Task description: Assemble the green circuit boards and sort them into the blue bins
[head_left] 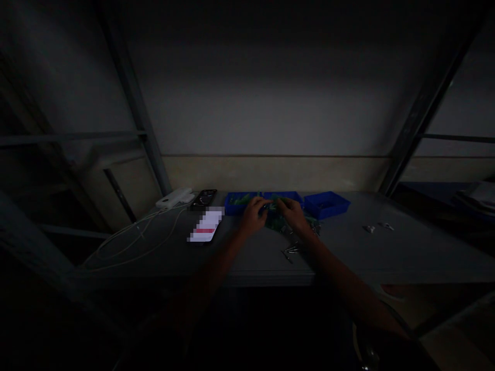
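My left hand point(254, 215) and my right hand point(293, 214) meet over the table, in front of the blue trays. Both have their fingers bent in a pinch, close to each other. Whatever they hold is too small and dark to make out. A blue tray point(233, 209) with green pieces point(240, 199) in it stands just behind the left hand. Another blue tray point(296, 195) is partly hidden behind the right hand. Beneath the hands lies a heap of green pieces point(275, 222), with small metal parts beside it. Several thin metal pieces point(293, 249) lie nearer the front edge.
A third blue tray point(327, 212) stands to the right. Small metal parts point(369, 228) lie farther right on the grey table point(340, 252). On the left are a lit phone point(208, 225), a dark phone-like device point(204, 199), a white power strip point(175, 198) and loose cables point(127, 234). Metal posts flank the table.
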`<control>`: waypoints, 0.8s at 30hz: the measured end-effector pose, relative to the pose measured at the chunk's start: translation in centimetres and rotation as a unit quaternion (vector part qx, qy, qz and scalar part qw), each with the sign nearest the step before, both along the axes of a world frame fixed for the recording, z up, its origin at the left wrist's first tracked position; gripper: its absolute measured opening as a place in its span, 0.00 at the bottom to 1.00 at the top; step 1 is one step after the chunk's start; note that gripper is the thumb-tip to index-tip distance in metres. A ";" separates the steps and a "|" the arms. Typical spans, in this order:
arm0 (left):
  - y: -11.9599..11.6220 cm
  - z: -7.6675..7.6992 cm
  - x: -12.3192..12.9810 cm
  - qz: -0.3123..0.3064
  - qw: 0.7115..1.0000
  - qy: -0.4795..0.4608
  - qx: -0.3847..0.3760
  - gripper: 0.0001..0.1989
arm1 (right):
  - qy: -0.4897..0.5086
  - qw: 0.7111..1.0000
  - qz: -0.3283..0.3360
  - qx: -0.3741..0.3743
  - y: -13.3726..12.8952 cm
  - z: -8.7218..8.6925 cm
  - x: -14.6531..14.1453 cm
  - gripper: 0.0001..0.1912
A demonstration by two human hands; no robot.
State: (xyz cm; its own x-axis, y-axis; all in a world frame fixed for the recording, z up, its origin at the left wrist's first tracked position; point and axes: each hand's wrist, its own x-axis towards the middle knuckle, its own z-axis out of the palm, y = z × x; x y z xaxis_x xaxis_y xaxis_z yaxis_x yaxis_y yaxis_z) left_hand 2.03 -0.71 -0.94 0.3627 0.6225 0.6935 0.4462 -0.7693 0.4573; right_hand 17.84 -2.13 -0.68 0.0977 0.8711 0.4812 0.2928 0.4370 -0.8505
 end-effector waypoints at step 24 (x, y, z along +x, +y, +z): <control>0.3 -0.3 0.2 0.036 0.998 -0.055 0.005 0.14 | -0.086 0.992 -0.091 0.021 -0.9 0.1 -1.0 0.24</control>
State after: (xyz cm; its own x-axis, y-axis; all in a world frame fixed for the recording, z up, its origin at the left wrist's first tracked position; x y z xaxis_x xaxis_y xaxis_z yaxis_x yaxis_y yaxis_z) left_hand 2.23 -0.37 -1.28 0.2392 0.6366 0.7331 0.4473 -0.7424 0.4987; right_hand 16.86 -3.07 -0.57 0.1655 0.8257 0.5393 0.5089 0.3969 -0.7638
